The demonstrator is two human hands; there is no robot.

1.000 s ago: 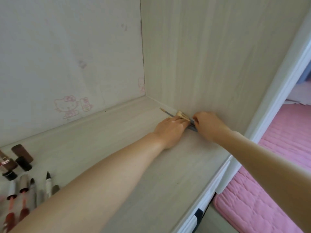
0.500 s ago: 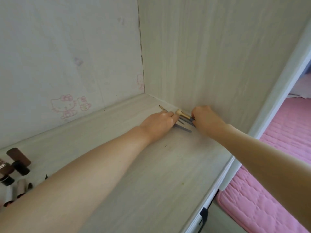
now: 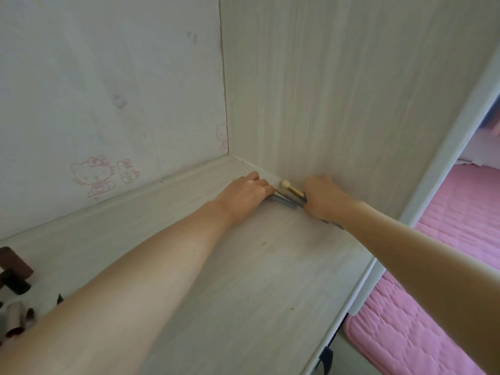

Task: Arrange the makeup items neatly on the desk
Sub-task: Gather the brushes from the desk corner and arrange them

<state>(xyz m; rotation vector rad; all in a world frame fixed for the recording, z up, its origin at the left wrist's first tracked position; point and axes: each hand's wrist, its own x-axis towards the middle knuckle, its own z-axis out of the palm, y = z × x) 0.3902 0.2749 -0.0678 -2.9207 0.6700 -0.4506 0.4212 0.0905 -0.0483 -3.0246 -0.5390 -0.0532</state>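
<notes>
At the far right corner of the pale wood-grain counter, where it meets the side panel, both hands work on a small cluster of makeup tools. The left hand lies palm down on the counter with its fingers fairly straight, the fingertips touching the near ends of the thin grey pencils that lie flat on the surface. The right hand is curled into a closed grip around the far ends of those pencils and the handle of a pale wooden brush, whose rounded cream tip points toward the left hand; exactly which fingers pinch it cannot be told. The tools lie just beside the side panel. At the far left edge of the counter, well apart, stands a group of dark lipstick tubes. A pink cartoon cat sticker marks the back wall. A pink quilted bed shows at lower right.
</notes>
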